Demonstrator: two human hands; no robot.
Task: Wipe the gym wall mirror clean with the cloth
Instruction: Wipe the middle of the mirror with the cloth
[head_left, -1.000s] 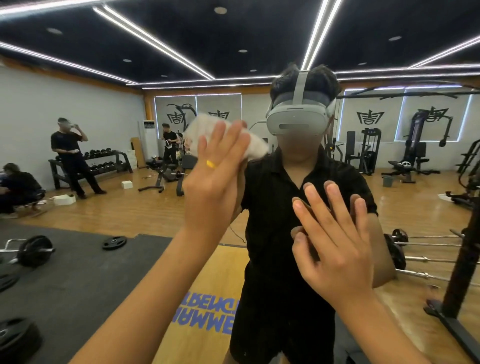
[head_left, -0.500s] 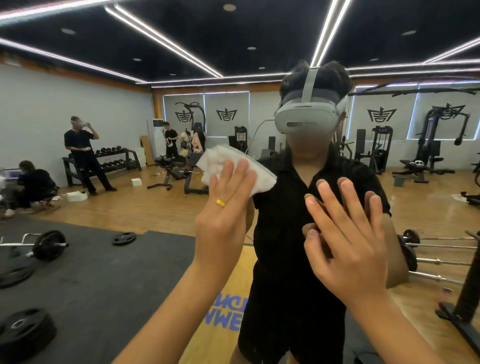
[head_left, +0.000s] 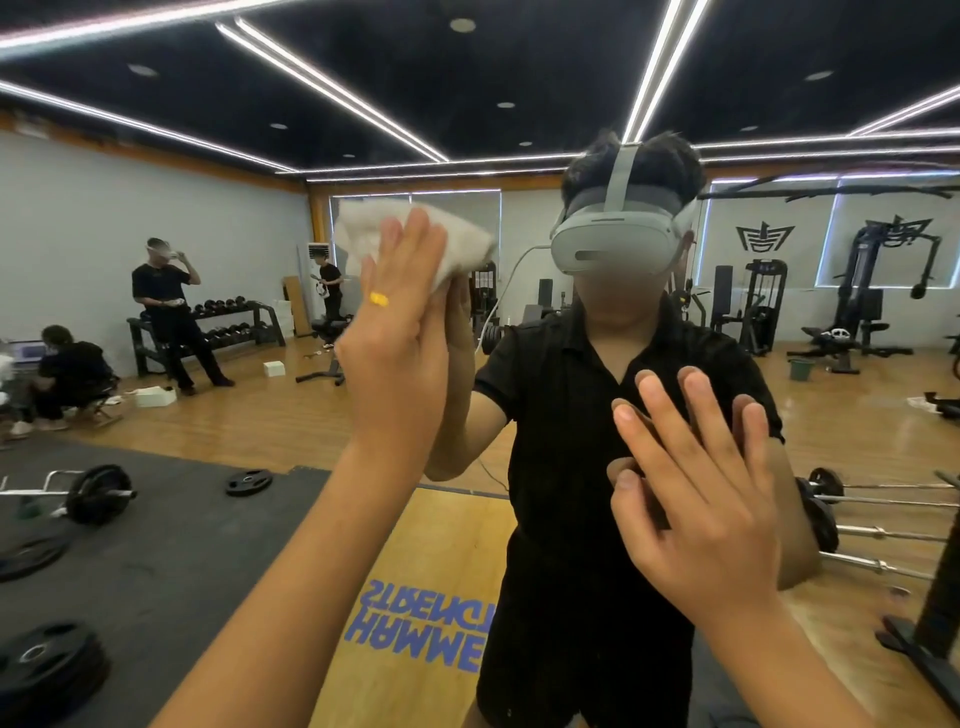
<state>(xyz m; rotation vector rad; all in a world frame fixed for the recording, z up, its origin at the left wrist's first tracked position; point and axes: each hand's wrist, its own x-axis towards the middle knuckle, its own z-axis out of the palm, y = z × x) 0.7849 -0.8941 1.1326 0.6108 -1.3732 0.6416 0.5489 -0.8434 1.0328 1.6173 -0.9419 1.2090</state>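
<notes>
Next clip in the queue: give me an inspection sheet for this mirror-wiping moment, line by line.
Surface: wall mirror, reflecting the gym; marks or streaks too faint to judge.
Job's things: white cloth, bunched against the glass, level with the reflected headset.
Clutter: nothing seen.
Hands: left hand presses the cloth to the mirror with straight fingers and has a yellow ring on one finger; right hand lies flat on the glass, fingers spread, holding nothing.
Cables: white cable hanging from the headset in the reflection.
Surroundings: reflected weight plate on a dark mat, barbells, dumbbell rack, other people.
</notes>
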